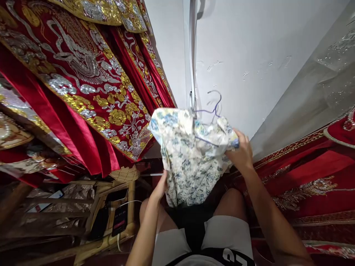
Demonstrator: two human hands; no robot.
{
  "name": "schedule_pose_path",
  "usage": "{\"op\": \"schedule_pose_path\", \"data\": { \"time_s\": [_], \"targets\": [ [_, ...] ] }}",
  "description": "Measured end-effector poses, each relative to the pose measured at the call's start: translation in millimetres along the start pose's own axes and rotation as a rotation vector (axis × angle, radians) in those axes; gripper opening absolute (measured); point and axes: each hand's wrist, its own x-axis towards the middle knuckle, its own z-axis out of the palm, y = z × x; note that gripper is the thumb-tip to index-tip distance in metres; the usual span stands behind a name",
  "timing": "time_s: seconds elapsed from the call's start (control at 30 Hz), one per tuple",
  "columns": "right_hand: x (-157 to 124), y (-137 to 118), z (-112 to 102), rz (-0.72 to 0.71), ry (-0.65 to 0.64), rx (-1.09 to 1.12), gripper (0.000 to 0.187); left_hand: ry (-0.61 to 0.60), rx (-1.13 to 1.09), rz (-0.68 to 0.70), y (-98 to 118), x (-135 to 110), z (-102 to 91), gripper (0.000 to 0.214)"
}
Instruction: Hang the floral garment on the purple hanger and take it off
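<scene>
A white floral shirt with blue and yellow flowers is held up in front of me, above my knees. A thin purple hanger sits in its neck, its hook standing up and its bar partly covered by cloth. My left hand grips the shirt's lower left side, with the thumb in front and the other fingers behind the fabric. At the upper right, my right hand is closed on the sleeve near the hanger's end. The garment's far side is hidden.
Red embroidered garments with gold and silver work hang at left. More red beaded cloth is at right, with a clear plastic cover above. A bamboo chair bears a lit phone with a white cable. A white wall stands ahead.
</scene>
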Motion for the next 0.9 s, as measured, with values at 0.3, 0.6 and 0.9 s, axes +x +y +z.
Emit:
{"op": "schedule_pose_path", "data": {
  "time_s": [0.3,0.6,0.9],
  "targets": [
    [24,-49,-2,-0.237,-0.129,0.050,0.081,0.182,-0.074,0.088,-29,-20,30.1,0.079],
    [-152,-42,77,0.391,-0.305,0.735,0.038,0.147,-0.255,-0.037,-70,-46,65.3,0.088],
    [-143,-36,88,0.423,-0.519,0.924,0.047,0.024,-0.207,-0.058,-52,-56,55.1,0.084]
  ]
}}
